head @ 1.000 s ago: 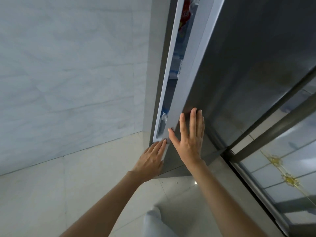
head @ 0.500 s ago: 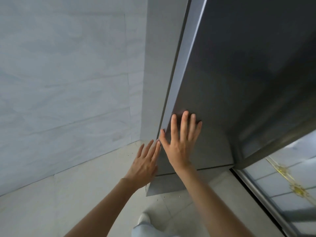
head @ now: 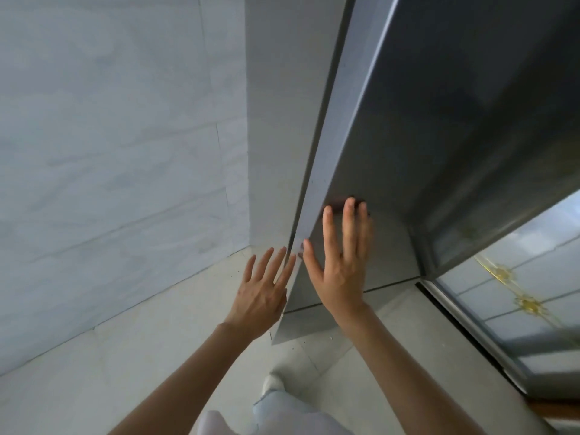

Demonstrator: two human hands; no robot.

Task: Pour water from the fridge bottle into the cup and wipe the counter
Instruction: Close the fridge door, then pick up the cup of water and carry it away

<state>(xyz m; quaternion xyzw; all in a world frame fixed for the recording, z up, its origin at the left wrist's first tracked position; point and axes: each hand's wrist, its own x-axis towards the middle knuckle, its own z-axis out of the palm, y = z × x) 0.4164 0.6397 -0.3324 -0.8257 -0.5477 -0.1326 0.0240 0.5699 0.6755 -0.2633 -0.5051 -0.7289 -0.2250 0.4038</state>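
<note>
The grey fridge door (head: 423, 127) stands shut against the fridge body (head: 282, 120), seen from close up and tilted. My right hand (head: 340, 265) lies flat on the lower part of the door, fingers spread. My left hand (head: 262, 293) is flat too, fingers apart, at the door's left edge where it meets the fridge side. Neither hand holds anything. No bottle, cup or counter is in view.
A pale marble-tiled wall (head: 110, 152) rises on the left, light floor tiles (head: 157, 356) lie below. At the right a glass door panel with gold ornaments (head: 518, 293) sits in a dark floor track. My white shoe (head: 273, 383) shows near the bottom.
The fridge door, ajar with shelves showing one second ago, has swung shut. Both hands followed it and now rest flat against it.
</note>
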